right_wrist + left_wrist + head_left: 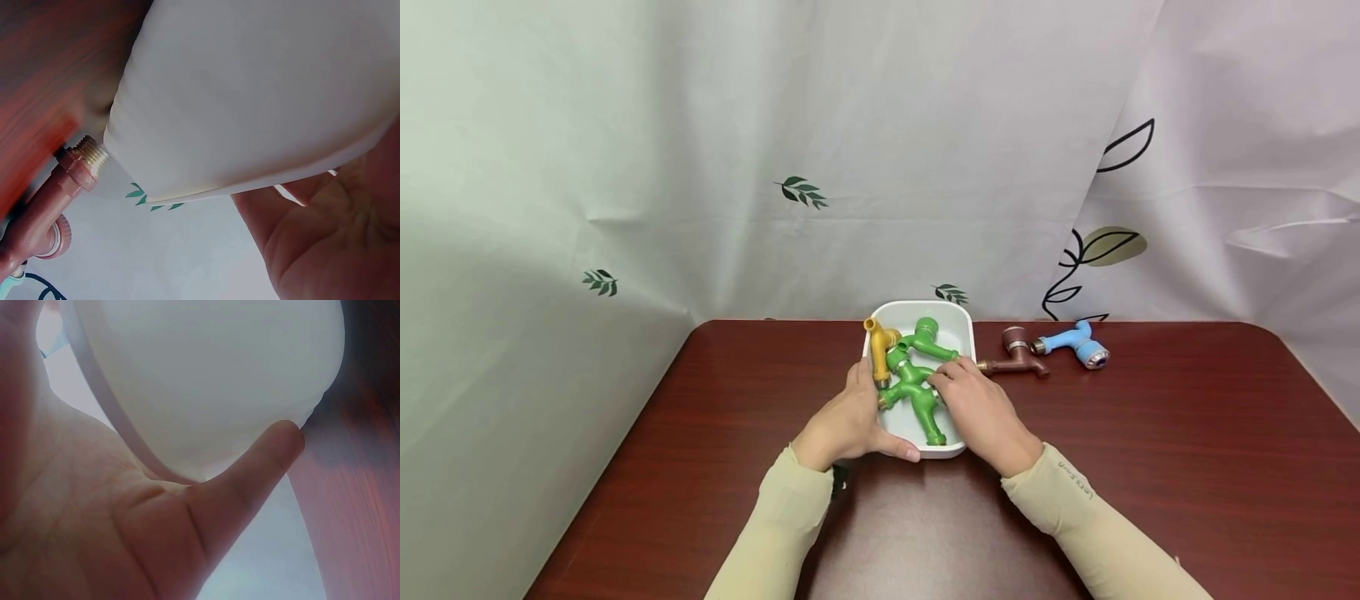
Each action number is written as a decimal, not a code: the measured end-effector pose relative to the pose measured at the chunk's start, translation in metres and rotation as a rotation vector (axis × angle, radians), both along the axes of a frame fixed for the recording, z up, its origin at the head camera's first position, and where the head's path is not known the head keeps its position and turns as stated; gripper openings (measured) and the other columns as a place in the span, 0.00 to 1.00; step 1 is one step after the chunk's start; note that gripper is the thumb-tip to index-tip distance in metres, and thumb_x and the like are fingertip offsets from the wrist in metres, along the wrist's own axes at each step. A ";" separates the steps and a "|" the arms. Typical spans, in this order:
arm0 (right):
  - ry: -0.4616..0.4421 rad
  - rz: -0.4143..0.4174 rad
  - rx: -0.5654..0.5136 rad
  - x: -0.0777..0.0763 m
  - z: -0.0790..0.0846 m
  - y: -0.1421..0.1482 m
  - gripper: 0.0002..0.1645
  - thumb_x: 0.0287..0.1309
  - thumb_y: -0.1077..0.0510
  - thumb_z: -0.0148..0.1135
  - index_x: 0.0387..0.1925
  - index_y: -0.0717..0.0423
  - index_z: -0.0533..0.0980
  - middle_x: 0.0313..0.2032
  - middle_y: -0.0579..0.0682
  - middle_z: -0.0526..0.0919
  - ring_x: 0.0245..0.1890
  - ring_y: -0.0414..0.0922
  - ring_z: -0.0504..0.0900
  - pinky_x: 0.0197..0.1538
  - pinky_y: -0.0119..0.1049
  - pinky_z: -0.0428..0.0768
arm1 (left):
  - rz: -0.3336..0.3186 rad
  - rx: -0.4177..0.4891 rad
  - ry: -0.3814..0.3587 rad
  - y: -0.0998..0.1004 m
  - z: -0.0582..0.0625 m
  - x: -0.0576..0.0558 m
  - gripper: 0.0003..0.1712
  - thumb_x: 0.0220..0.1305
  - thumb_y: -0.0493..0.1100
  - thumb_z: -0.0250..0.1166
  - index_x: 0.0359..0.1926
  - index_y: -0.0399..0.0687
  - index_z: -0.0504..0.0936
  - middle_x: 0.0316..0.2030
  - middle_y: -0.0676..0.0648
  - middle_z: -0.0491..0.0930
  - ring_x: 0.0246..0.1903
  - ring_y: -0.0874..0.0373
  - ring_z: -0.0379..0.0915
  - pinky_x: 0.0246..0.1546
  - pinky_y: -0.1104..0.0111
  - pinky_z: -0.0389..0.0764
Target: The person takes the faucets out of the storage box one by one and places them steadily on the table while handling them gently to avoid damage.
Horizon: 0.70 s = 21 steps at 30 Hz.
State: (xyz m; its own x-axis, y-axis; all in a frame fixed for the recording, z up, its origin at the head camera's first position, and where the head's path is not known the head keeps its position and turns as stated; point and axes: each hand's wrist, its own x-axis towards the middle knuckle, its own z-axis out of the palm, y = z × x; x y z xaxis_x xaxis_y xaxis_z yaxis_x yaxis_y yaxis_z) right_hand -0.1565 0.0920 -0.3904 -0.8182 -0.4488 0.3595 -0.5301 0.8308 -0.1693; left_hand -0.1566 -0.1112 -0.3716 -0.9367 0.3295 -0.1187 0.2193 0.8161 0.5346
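A white plastic bin point(967, 321) holds a yellow tap point(878, 350) at its left side and green taps. One green tap point(928, 337) lies toward the back; another green tap point(927, 412) lies nearer the front. My left hand point(850, 421) rests against the bin's front left corner, its fingers along the left wall. Its straight thumb point(244, 478) presses the outer wall in the left wrist view. Over the right rim reaches my right hand point(981, 408), bent fingers gripping a green tap inside; its fingertips are partly hidden. The right wrist view shows mostly the bin's outer wall point(250, 94).
Right of the bin, a brown tap point(1018, 358) lies on the dark red wooden table point(1187, 433), its threaded end close to the wall. Beyond it lies a light blue tap point(1075, 340). A pale curtain point(880, 125) with leaf prints hangs behind the table.
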 end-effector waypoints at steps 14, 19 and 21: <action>0.008 -0.015 -0.065 -0.003 0.002 0.005 0.17 0.58 0.71 0.64 0.49 0.60 0.83 0.49 0.53 0.82 0.53 0.52 0.76 0.48 0.48 0.81 | -0.002 -0.004 0.006 0.000 0.000 0.000 0.88 0.28 0.65 0.86 0.77 0.30 0.38 0.67 0.33 0.58 0.52 0.45 0.74 0.55 0.58 0.76; 0.008 -0.027 -0.089 -0.003 0.007 0.008 0.21 0.55 0.72 0.68 0.51 0.60 0.82 0.50 0.53 0.83 0.53 0.51 0.76 0.48 0.46 0.81 | -0.001 -0.013 0.004 0.000 0.000 0.000 0.88 0.29 0.65 0.86 0.76 0.30 0.39 0.66 0.34 0.59 0.52 0.45 0.75 0.54 0.58 0.77; 0.008 -0.033 -0.096 -0.003 0.009 0.009 0.21 0.54 0.71 0.69 0.52 0.59 0.82 0.50 0.53 0.83 0.53 0.52 0.76 0.49 0.46 0.81 | -0.002 -0.017 0.004 0.000 0.001 0.000 0.88 0.29 0.65 0.86 0.76 0.30 0.39 0.66 0.34 0.59 0.52 0.45 0.75 0.55 0.58 0.76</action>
